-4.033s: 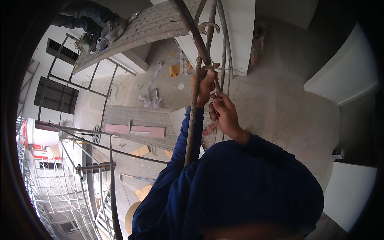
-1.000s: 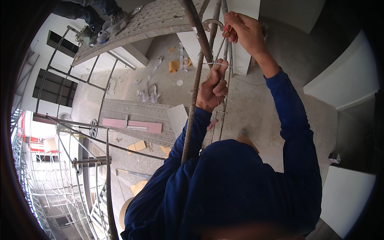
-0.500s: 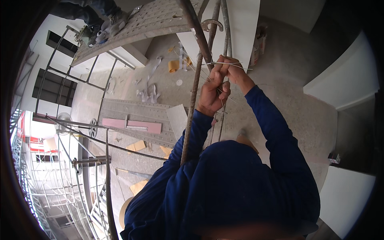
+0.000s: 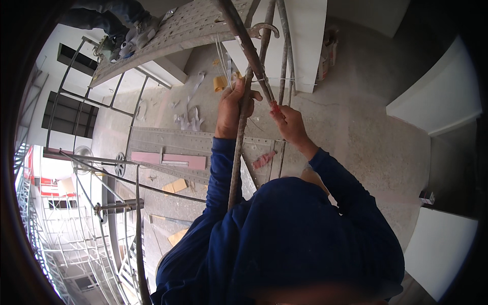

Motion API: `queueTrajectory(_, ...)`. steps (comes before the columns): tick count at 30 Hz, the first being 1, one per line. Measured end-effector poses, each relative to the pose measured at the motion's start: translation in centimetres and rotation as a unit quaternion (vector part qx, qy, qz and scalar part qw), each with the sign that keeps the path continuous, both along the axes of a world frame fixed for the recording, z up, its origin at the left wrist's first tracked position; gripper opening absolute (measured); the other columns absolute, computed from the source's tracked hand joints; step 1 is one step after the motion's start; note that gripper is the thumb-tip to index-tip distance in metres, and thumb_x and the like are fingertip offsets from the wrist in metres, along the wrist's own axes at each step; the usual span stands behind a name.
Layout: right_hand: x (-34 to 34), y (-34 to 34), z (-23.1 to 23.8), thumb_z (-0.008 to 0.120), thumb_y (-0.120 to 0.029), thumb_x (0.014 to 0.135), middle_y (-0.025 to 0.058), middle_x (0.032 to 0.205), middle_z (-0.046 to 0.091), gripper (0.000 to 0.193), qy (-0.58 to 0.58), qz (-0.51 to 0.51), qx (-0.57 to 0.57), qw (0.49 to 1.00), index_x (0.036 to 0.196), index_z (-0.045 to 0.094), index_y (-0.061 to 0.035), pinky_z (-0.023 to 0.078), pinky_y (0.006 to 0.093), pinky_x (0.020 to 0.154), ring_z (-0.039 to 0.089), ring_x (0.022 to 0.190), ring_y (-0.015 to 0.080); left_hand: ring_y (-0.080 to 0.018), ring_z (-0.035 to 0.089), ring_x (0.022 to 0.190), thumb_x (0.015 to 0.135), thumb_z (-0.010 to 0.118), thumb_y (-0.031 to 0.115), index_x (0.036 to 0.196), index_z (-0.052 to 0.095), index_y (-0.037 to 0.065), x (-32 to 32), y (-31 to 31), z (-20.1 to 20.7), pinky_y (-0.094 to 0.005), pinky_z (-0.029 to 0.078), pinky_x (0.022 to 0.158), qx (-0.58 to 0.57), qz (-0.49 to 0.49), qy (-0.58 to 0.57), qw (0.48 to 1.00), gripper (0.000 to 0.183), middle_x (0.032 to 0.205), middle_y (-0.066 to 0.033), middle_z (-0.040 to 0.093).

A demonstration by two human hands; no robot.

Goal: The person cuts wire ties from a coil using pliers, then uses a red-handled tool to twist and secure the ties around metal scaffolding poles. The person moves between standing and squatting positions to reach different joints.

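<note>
My left hand (image 4: 231,113) is closed on several thin wires (image 4: 220,58) that rise above its thumb. Its fingers curl around the slim rusty rod (image 4: 239,157). My right hand (image 4: 292,128) grips a hand tool with red handles (image 4: 275,108), which looks like pliers; its metal end points up to the rods, and its jaws are hard to make out. Near that end, the rusty rod crosses a thicker metal pipe (image 4: 249,48). A thin wire (image 4: 284,79) passes around the crossing and sticks out to the right.
A perforated metal platform (image 4: 175,33) at upper left bears another person's legs and shoes (image 4: 134,38). Scaffold tubes (image 4: 112,105) stand at left. Below lie a perforated plank (image 4: 175,136), a pink strip (image 4: 190,161), a reddish mottled object (image 4: 264,160) and paper scraps (image 4: 189,119). White panels (image 4: 439,254) stand at right.
My hands were together at the wire by the crossing; now they are apart. The left has moved left and closed around the rod; the right has come lower and holds the red-handled tool.
</note>
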State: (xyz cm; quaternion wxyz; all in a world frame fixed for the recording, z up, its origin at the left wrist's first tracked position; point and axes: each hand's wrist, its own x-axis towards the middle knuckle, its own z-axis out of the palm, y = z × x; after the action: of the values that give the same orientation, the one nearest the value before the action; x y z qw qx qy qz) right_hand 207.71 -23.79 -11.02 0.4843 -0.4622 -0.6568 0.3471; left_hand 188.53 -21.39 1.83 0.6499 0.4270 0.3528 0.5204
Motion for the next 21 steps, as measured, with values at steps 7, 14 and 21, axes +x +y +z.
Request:
queueTrajectory(7,-3.8,-7.8,5.3,0.068,-0.011,0.101,0.0268,0.109,0.070,0.063,0.051,0.010,0.005,0.999,0.157,0.042,0.0015,0.057,0.0422,0.073,0.072,0.087,0.0374,-0.0060,0.043,0.049,0.110,0.059,0.031,0.102,0.061,0.010,0.5,-0.1,2.1,-0.0231,0.029,0.042,0.009,0.027,0.137,0.990,0.023,0.068,0.0004,0.053)
queueTrajectory(14,-3.1,-10.1,9.4,0.078,-0.005,0.090,0.0161,0.090,0.069,0.039,0.038,0.139,0.104,0.984,0.127,0.065,-0.0048,0.059,0.0397,0.069,0.074,0.074,0.0320,-0.0059,0.043,0.050,0.109,0.060,0.030,0.102,0.063,0.010,0.3,0.2,1.9,-0.0239,0.030,0.043,-0.010,0.025,0.133,0.991,0.022,0.068,0.0011,0.054)
queueTrajectory(21,-1.2,-7.5,13.0,0.078,-0.007,0.088,0.0153,0.096,0.069,0.028,-0.147,0.115,0.352,0.917,0.114,0.069,-0.0083,0.060,0.0384,0.070,0.072,0.078,0.0241,-0.0070,0.046,0.052,0.108,0.062,0.030,0.104,0.064,0.010,0.1,0.0,2.0,-0.0242,0.036,0.047,0.002,0.027,0.185,0.982,0.021,0.069,0.0018,0.055)
